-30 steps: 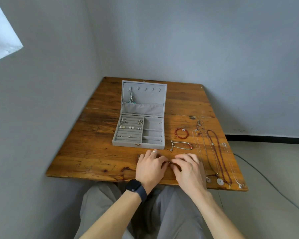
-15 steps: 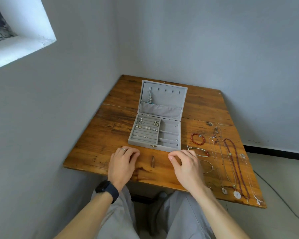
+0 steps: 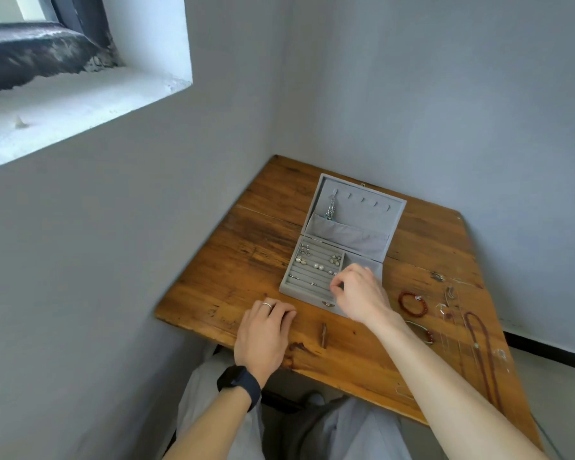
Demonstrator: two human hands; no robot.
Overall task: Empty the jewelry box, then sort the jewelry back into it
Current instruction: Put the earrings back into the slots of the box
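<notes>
1. Windowsill sits high up, well left of both hands, set into the grey wall.
2. Left hand lies palm down on the wooden table, fingers loosely together and holding nothing; a ring is on one finger and a dark watch on the wrist.
3. Just right of that hand, between the two hands, a small dark sliver lies on the wood; I cannot tell what it is.
4. The grey jewelry box stands open just beyond the left hand, lid upright, earrings in its left slotted section and a chain hanging in the lid.
5. Right hand hovers over the box's front right part, thumb and forefinger pinched together; whether they grip anything cannot be told.
6. Right of that hand lie a red bead bracelet, a thin bangle and long necklaces.
</notes>
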